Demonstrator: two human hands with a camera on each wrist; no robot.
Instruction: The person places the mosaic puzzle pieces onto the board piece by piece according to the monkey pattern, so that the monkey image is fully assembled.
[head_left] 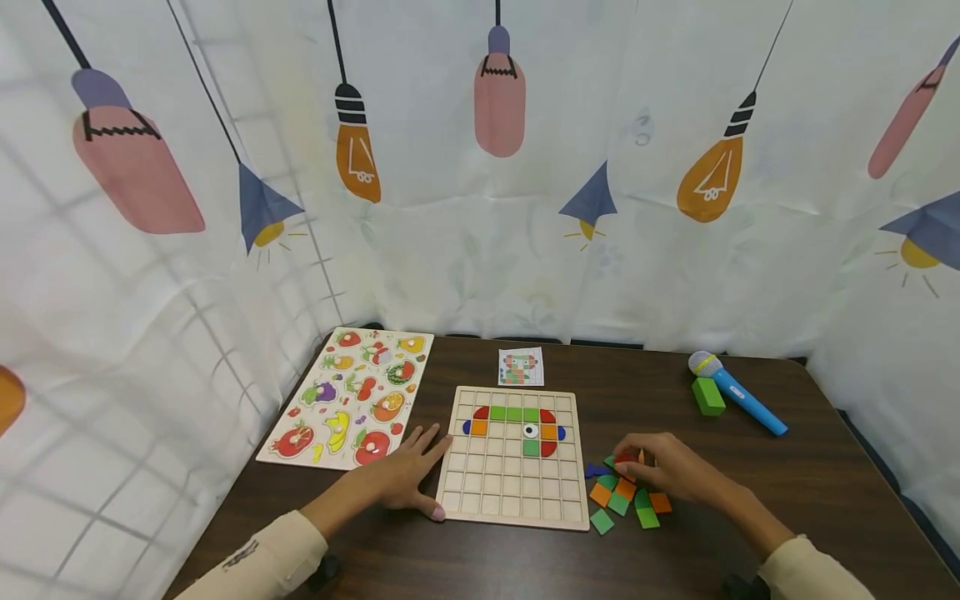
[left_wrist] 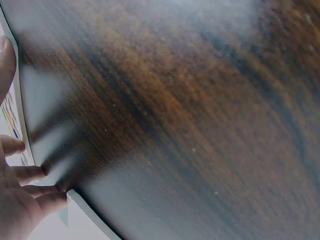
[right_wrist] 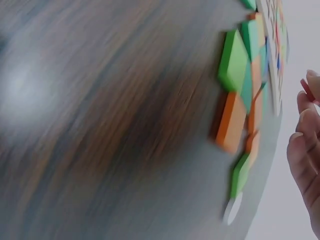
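Note:
A wooden grid board (head_left: 510, 487) lies in the middle of the table, with red, green, orange and blue pieces and an eye tile (head_left: 531, 431) set in its upper squares. My left hand (head_left: 405, 473) rests spread at the board's left edge, thumb at its lower corner. To the right of the board, my right hand (head_left: 667, 467) is over a loose heap of coloured tiles (head_left: 621, 503). Between its thumb and finger it pinches a small red piece (right_wrist: 306, 89), mostly covered by the fingertips in the right wrist view.
A fruit picture board (head_left: 352, 396) lies at the left. Behind the grid board is a small printed pattern card (head_left: 521, 367). A blue toy microphone (head_left: 746, 400) and a green block (head_left: 708, 397) sit at the back right. A patterned curtain (head_left: 450, 250) hangs behind the table.

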